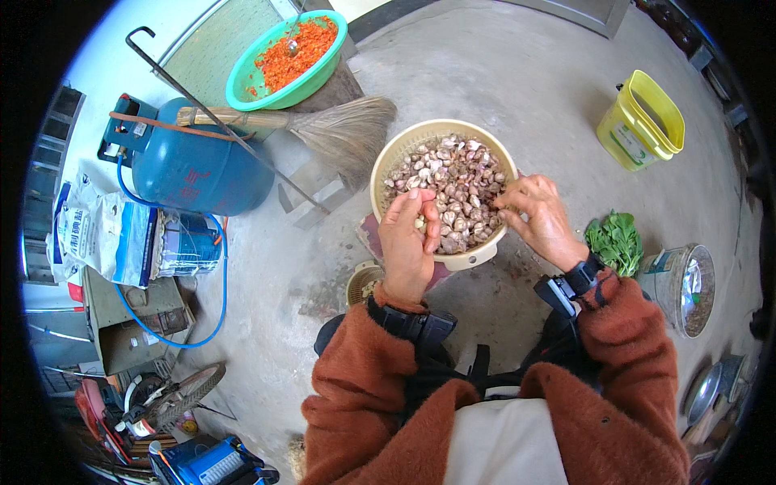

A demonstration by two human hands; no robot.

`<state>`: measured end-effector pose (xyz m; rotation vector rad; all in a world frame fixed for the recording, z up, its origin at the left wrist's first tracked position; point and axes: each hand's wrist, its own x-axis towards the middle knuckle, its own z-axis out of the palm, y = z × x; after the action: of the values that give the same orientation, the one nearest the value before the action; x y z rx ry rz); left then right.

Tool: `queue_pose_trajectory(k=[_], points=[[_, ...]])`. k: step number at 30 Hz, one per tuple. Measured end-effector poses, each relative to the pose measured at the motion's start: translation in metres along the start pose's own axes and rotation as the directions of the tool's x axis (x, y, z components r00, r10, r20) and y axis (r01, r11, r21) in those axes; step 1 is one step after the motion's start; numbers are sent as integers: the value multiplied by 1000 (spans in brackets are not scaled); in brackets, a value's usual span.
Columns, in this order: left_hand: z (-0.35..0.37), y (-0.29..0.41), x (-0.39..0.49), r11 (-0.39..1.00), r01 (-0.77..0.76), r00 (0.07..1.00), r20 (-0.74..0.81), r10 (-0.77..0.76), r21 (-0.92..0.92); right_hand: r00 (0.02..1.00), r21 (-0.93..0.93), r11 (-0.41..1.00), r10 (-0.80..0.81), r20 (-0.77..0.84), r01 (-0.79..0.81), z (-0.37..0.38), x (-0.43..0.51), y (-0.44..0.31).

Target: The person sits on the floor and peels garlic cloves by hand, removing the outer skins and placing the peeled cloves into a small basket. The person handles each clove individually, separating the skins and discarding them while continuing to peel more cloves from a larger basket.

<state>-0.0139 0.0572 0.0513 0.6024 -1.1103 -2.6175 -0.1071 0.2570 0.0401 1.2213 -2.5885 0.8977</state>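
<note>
In front of me stands a cream plastic colander [383, 209] filled with unpeeled garlic cloves [459, 189], purplish and white. Over its near left side is my left hand [407, 245], fingers curled around pale peeled garlic cloves [420, 224], only partly visible. At the colander's right rim, my right hand [536, 212] has its thumb and fingertips drawn together near the cloves; whether something is pinched there cannot be made out. A smaller basket [356, 280] holding pale peeled cloves sits low, partly hidden behind my left wrist.
At the upper left, a green basin [239, 82] holds chopped red chili. A straw broom [345, 130], a metal hook rod [206, 109] and a blue gas cylinder [200, 170] stand nearby. On the right are a yellow bucket [612, 124], leafy greens [615, 242] and a clear bucket [664, 270].
</note>
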Motion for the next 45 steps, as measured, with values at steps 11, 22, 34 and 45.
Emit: queue_pose_trajectory(k=[11,22,34,45], points=[[-10,8,0,997,-68,993,-99,63,-46,983,-216,973,-44,180,83,38,28,-10],[2,-15,-6,968,98,995,-20,-96,230,933,611,706,246,264,-359,17,23,-15],[9,-31,-13,912,-31,973,220,-65,410,899,785,444,279,337,-432,9,-7,-25],[6,-31,-11,916,45,949,268,-163,399,905,743,520,301,301,-420,6,-8,-25]])
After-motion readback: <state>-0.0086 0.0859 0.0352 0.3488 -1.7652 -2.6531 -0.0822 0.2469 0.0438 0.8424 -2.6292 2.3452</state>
